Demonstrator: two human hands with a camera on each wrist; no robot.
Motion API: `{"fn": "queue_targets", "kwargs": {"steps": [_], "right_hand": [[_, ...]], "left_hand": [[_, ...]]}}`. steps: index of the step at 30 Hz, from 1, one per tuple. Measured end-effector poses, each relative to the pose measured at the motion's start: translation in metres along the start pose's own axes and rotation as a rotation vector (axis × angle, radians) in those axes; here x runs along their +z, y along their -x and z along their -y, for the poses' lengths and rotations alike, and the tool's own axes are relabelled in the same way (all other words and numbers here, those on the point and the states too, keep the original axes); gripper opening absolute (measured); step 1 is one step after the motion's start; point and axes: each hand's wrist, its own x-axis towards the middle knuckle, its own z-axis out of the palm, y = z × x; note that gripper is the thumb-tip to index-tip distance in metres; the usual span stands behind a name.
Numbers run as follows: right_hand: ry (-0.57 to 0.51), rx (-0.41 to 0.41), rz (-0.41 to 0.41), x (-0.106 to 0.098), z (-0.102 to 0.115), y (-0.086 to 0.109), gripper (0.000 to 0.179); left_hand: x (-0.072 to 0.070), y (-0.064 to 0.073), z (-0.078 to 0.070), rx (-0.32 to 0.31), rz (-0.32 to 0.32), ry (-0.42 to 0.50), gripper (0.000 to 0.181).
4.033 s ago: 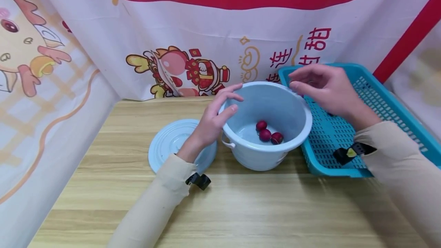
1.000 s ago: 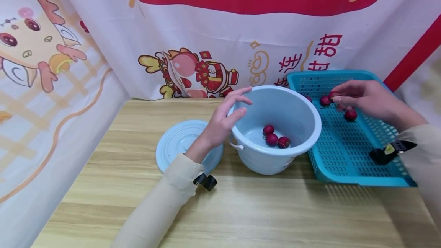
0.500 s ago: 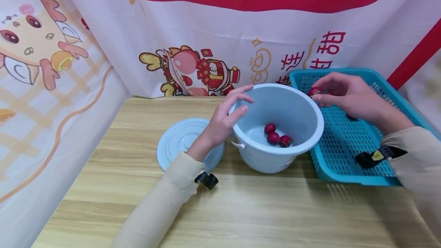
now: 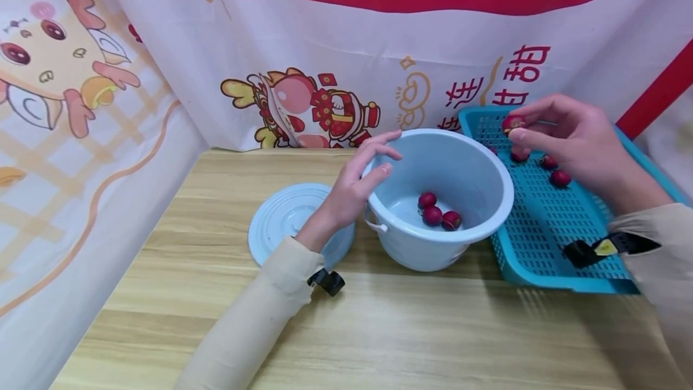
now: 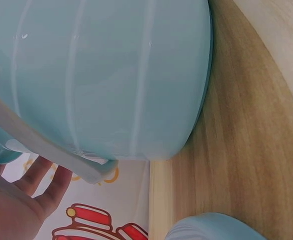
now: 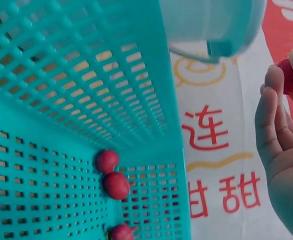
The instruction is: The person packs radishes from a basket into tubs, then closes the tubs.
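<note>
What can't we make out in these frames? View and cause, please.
Lid, head view: a strip hidden behind the left forearm.
Bucket, head view: nearest part of its floor hidden by the near wall.
Basket, head view: front right corner hidden behind the right sleeve.
Lowest radish, right wrist view: cut off by the bottom edge.
Left grip, left wrist view: cut off at lower left.

In the head view, the round pale-blue plastic lid (image 4: pixel 272 221) is partly covered by the left forearm (image 4: pixel 265 300), the teal perforated plastic basket (image 4: pixel 547 239) by the right forearm (image 4: pixel 663 257). In the left wrist view, the pale-blue plastic bucket (image 5: pixel 111 75) and left hand (image 5: pixel 14 207) are cut off; in the right, a round red radish (image 6: pixel 121 233) is clipped by the bottom edge.
</note>
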Motion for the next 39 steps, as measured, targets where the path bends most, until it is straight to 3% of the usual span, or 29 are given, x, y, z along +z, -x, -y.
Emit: {"fn": "queue_targets", "kwargs": {"steps": [7, 13, 27, 39], "right_hand": [[0.025, -0.154, 0.070, 0.022, 0.024, 0.002, 0.042], [0.066, -0.197, 0.166, 0.042, 0.038, 0.001, 0.037], [0.423, -0.276, 0.298, 0.073, 0.053, 0.001, 0.040], [0.455, -0.251, 0.255, 0.073, 0.054, 0.004, 0.043]], "left_hand": [[-0.001, 0.001, 0.001, 0.018, -0.009, 0.005, 0.039], [-0.002, 0.002, 0.001, 0.022, -0.008, 0.010, 0.040], [-0.001, 0.001, 0.002, 0.011, 0.003, 0.007, 0.039], [0.001, 0.000, 0.001, 0.022, 0.005, 0.020, 0.040]]}}
